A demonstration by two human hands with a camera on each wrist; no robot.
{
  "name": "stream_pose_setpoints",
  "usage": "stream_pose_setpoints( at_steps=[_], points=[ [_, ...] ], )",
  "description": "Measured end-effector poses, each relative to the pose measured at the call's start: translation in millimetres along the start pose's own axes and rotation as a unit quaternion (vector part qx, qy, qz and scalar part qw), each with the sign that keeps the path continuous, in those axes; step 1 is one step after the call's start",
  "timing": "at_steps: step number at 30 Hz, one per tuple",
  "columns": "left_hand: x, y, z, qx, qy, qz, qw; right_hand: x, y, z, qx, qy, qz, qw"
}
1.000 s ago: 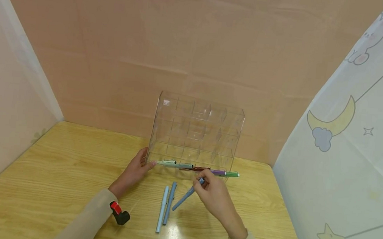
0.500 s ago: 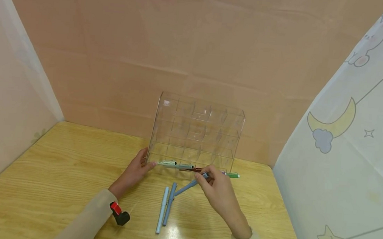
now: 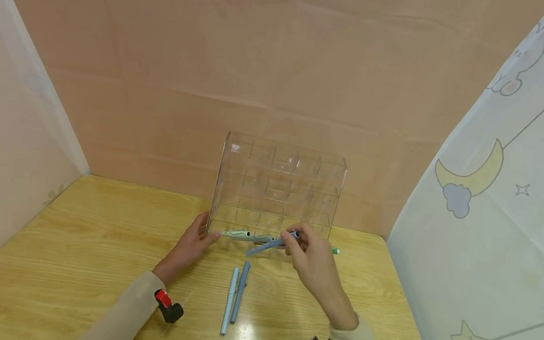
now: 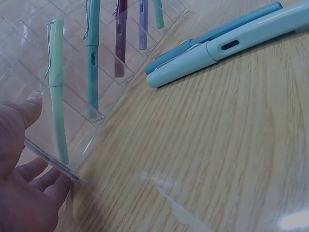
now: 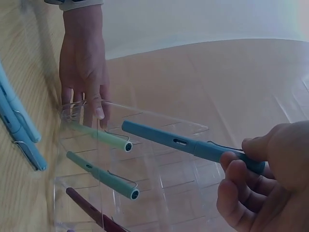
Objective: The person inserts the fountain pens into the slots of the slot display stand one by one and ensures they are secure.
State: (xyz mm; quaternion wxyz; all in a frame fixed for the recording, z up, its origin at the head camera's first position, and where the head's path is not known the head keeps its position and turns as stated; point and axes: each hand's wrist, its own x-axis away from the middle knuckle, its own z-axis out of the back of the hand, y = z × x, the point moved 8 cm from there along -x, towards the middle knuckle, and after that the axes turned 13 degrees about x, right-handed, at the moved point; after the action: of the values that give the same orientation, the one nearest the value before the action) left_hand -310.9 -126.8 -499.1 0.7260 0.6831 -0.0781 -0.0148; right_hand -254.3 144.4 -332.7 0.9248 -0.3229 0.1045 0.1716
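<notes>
A clear, compartmented pen rack (image 3: 280,189) stands tilted back on the table. My left hand (image 3: 192,244) grips its lower left edge, thumb in front and fingers behind. In my right hand (image 3: 314,265) a blue pen (image 5: 178,142) is pinched by its capped end, its other end pointing left, in front of the lowest row. That row holds a pale green pen (image 4: 56,87), a grey-green pen (image 4: 92,53), a dark red pen (image 4: 120,41), a purple pen (image 4: 143,24) and a green pen (image 4: 159,14). My right hand hides part of the row in the head view.
On the wooden table (image 3: 100,241), a light blue pen (image 3: 230,301) and another blue pen (image 3: 241,292) lie side by side, in front of the rack. Behind the rack hangs a plain peach backdrop (image 3: 282,57); a patterned cloth (image 3: 499,238) borders the right.
My right hand has raised the blue pen off the table toward the rack's lowest row, tilting it closer to level. The left hand keeps its grip on the rack.
</notes>
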Motion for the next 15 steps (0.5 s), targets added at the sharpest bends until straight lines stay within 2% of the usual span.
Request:
stream_pose_setpoints(
  at_steps=[9, 15],
  points=[
    [0.6, 2.0, -1.0, -0.001, -0.004, -0.006, 1.0, -17.8, -4.9, -0.6, -0.03, -0.001, -0.007, 1.0],
    [0.1, 2.2, -0.9, 0.0, -0.001, -0.004, 1.0, -34.0, -9.2, -0.1, -0.035, 0.019, 0.004, 0.999]
  ],
)
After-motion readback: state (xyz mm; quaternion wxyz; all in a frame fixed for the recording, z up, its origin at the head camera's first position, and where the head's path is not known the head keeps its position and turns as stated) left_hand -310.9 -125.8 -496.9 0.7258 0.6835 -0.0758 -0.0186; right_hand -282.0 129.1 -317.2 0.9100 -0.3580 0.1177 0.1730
